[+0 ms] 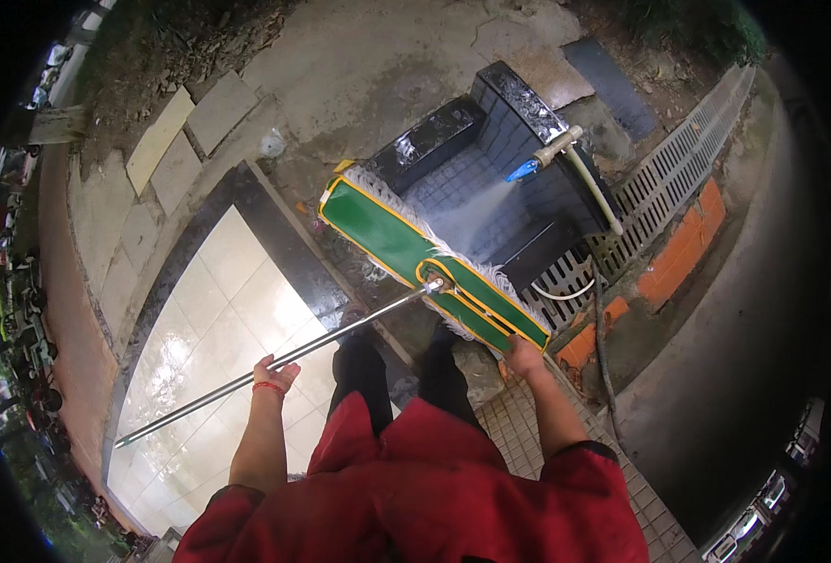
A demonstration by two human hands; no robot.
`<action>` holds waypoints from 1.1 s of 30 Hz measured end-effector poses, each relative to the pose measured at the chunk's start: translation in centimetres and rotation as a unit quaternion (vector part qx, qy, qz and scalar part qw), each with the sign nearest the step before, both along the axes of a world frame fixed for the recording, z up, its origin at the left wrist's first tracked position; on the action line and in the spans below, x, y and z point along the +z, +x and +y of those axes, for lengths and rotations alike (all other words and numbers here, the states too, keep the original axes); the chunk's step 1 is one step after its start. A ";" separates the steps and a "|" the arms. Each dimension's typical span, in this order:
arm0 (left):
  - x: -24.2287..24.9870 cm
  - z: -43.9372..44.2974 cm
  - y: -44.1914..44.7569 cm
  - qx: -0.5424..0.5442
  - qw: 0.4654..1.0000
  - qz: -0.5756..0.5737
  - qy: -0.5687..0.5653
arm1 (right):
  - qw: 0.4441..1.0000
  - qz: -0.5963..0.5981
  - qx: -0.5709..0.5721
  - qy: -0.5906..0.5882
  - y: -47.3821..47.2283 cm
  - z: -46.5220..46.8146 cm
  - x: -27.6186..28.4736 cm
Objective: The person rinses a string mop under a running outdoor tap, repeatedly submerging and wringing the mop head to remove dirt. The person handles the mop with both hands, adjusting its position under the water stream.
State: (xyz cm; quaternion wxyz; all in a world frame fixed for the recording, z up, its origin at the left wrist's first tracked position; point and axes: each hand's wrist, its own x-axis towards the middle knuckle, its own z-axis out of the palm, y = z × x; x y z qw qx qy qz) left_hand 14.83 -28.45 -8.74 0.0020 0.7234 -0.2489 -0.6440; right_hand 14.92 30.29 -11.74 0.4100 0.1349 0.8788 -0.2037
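Observation:
A wide dust mop head (pixel 380 229) with a green backing, yellow trim and white fringe spans the near edge of a dark tiled basin (pixel 450 183). My right hand (pixel 526 357) grips its near right end. The metal mop pole (pixel 211 401) runs from the head's middle down to the left. My left hand (pixel 276 373) is at the pole, fingers partly spread; how firmly it holds the pole cannot be told. Water sprays from a blue nozzle (pixel 522 170) on a tap pipe (pixel 559 144) into the basin, close to the fringe.
Glossy pale floor tiles (pixel 218 295) with a dark stone border lie at the left. A slotted drain grate (pixel 676 162) runs behind the basin at the right, beside orange bricks (pixel 683 243). A grey hose (pixel 604 352) and a white tube (pixel 563 295) lie near it.

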 end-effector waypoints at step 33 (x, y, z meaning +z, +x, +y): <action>19.3 -6.1 -0.9 -0.873 0.485 0.001 0.041 | 0.652 0.055 -0.756 -0.016 62.3 -45.8 17.0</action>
